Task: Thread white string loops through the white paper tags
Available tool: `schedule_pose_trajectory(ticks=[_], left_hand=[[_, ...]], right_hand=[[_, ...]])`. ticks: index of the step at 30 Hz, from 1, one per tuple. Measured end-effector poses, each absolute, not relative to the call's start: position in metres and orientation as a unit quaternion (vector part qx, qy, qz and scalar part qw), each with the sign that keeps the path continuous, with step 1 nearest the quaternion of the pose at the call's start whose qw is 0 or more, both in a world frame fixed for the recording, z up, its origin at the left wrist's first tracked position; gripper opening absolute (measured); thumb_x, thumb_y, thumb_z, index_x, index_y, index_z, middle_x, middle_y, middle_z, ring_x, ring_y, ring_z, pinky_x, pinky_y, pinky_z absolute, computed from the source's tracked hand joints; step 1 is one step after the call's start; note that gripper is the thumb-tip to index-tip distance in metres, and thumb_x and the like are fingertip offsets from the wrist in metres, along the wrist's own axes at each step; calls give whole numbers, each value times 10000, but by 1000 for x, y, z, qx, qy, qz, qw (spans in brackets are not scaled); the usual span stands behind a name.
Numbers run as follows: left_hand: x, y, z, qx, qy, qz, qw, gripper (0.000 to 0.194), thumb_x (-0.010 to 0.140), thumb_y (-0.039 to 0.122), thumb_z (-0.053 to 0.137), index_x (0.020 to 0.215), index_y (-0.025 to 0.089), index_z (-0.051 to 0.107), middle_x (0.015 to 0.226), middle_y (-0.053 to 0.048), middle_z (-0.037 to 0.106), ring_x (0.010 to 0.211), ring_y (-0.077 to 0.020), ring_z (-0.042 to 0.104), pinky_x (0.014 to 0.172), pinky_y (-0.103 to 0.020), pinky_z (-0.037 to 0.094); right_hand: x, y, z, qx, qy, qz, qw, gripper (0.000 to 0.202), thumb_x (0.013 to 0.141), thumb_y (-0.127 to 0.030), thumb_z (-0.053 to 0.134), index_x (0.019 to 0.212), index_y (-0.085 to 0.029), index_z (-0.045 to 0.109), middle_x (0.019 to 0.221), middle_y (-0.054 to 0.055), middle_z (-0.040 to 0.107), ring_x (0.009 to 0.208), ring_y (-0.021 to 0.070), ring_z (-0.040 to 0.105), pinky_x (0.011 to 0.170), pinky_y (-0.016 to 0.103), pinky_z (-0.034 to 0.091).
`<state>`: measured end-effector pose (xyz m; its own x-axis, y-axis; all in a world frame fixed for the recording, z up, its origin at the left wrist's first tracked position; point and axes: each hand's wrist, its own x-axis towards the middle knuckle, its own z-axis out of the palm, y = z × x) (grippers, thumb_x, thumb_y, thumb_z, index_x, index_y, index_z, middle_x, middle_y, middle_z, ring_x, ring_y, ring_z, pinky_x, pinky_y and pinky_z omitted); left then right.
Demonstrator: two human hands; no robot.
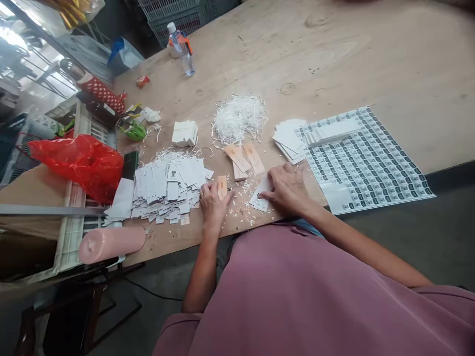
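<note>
Near the table's front edge, my left hand (214,203) has a small orange paper tag (221,188) between thumb and fingers. My right hand (288,190) grips a white printed card (261,197) by its right side, with the thumb over it. Small white bits (243,200) lie scattered between the hands. Just beyond are several orange tags (254,158) in a loose pile. A big heap of white tags (168,185) spreads left of my left hand. White cards (291,141) are stacked beyond my right hand.
A sheet of printed labels (374,168) overhangs the front edge at right. Behind are a pile of white strings (239,118), a white card stack (184,133) and a water bottle (185,57). At left are a red plastic bag (85,165) and a pink cylinder (113,244).
</note>
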<state>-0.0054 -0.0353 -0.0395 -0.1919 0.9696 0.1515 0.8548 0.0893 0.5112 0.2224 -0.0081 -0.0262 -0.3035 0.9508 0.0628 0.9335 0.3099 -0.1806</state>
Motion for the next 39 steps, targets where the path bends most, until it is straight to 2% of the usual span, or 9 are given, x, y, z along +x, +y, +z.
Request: schedule_pose_trajectory(ticks=[2,8,12,15,21,27,32,36,39], left_hand=[[-3,-34,-39,600,760,215,127,438,758,349,834,1105,166,636,1129,-129,579,1141,-308,557,1027,-459,445],[6,-28,-32,564,791,184,149,264,777,294,812,935,190,627,1091,-95,580,1100,-271,591,997,-405,448],[12,-25,-27,567,787,186,157,248,777,243,804,930,185,619,979,-69,641,987,-239,628,934,-362,460],[13,-24,-25,558,791,187,168,261,775,238,794,960,188,616,901,-48,656,933,-234,637,893,-358,461],[14,-22,-25,562,789,188,164,244,749,224,799,898,196,607,1080,-104,655,1070,-270,617,939,-387,448],[14,-25,-22,489,736,350,310,167,794,183,713,946,191,644,766,-19,659,770,-204,660,756,-327,496],[13,-35,-11,395,608,493,480,269,789,371,750,954,164,703,804,-19,681,645,-113,597,595,-226,458],[34,-32,-9,426,584,470,506,332,661,316,862,923,169,720,917,-30,702,775,-121,617,699,-230,488],[52,-26,-14,440,576,431,537,300,626,321,881,797,162,692,778,-1,654,715,-122,586,678,-244,476]], right_hand=[[223,-8,-29,-572,-807,88,113,354,837,-390,746,1027,-127,605,991,173,679,1027,383,557,962,601,385],[224,-5,-44,-532,-798,167,227,279,842,-158,655,1118,-118,640,947,147,682,929,309,571,841,420,441],[228,-4,-47,-522,-815,121,222,125,882,-220,640,971,-150,693,945,140,697,1004,345,536,959,551,369],[228,-8,-48,-525,-821,71,215,171,916,-273,610,1003,-154,695,1056,158,689,1060,368,494,996,626,308],[224,-17,-48,-530,-823,50,198,171,918,-267,588,1028,-152,653,1074,161,659,1064,358,471,1045,656,253],[230,-12,-45,-549,-818,84,147,364,889,-465,655,1036,-133,626,1125,196,628,1099,397,478,1010,730,263],[235,-2,-42,-534,-789,196,231,237,819,-342,741,917,-172,608,946,122,675,972,332,580,932,568,423],[235,4,-37,-492,-734,298,361,88,860,-275,660,864,-188,648,818,76,694,766,234,623,756,380,483],[235,7,-35,-472,-702,343,409,122,893,-266,598,843,-205,692,815,63,733,740,218,648,706,347,480]])
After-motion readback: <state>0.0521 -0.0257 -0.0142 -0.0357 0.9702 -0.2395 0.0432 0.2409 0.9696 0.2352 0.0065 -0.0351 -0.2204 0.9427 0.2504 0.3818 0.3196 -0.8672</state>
